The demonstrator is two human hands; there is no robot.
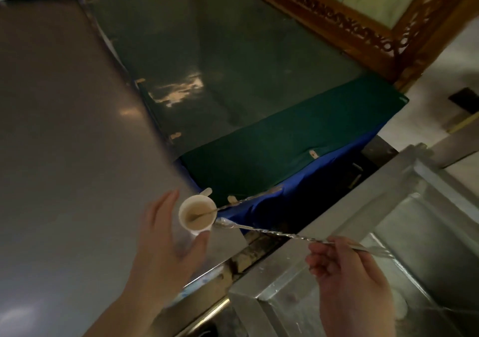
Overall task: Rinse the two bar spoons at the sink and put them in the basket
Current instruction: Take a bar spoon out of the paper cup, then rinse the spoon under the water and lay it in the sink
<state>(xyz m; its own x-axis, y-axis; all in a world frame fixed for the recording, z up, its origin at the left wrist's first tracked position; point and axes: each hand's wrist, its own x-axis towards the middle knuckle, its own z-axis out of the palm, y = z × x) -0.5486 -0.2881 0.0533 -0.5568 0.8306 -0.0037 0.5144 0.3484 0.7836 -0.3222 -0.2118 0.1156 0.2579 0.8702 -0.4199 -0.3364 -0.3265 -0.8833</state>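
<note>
Counter (64, 129) lay left, sink (350, 202) lower right. Left hand (166, 246) was spread open beside cup (197, 216) — thumb touching its base. Right hand (347, 272) pinched one spoon (272, 231) by its handle, bowl end at cup — second spoon (207, 211) stood inside cup.

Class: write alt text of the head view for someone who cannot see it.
A right hand pinches a twisted bar spoon by its handle over a steel sink, its far end near a small white cup. The left hand is at the cup, which holds a second spoon.
</note>
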